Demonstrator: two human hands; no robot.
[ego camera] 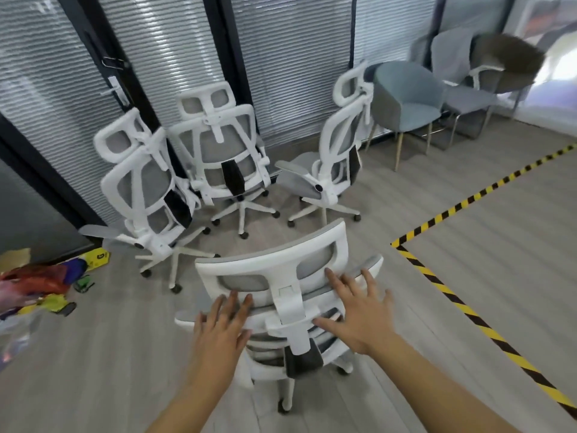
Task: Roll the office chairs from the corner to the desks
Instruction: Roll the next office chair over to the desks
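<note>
a grey plank floor (468, 260) ran to blinds at the far side. the near chair (274, 276) stood in front, three chairs (224, 157) beyond. on castors it likely rolled easily; best held by the stiff back frame. left hand (218, 332) and right hand (362, 317) were spread wide, holding nothing, perhaps just touching it.

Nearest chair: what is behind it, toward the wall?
Beyond the nearest chair stand three white mesh chairs before the blinds. Its headrest hides some floor; both hands hover, open.
</note>
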